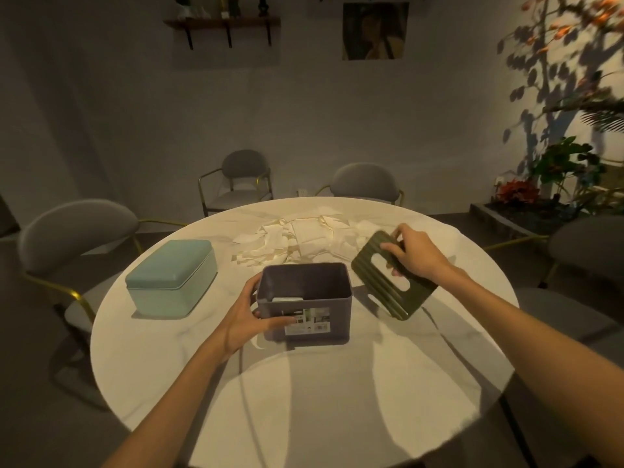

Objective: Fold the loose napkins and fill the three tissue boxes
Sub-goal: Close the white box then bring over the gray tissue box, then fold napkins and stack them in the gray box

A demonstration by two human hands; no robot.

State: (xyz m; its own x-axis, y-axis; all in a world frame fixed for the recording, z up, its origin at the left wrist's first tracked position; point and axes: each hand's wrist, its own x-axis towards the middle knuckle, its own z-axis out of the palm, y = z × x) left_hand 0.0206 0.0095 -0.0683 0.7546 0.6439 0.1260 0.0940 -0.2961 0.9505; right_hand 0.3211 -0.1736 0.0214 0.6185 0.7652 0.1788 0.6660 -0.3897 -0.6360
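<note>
Grey tissue box [305, 304] open at worktop [169, 349] centre, long axis across us. Left hand [248, 319] grips its left end; right hand [417, 253] pinches green slotted lid [388, 276] just right of it. We judge loose napkins [300, 239], heaped beyond box, nearer right hand.

You are working in a dim room; warm light is pooling on the worktop [337, 383], arm shadows are crossing it, leaf shadows are falling on the right wall [557, 96], edges are bending and blurring.
</note>
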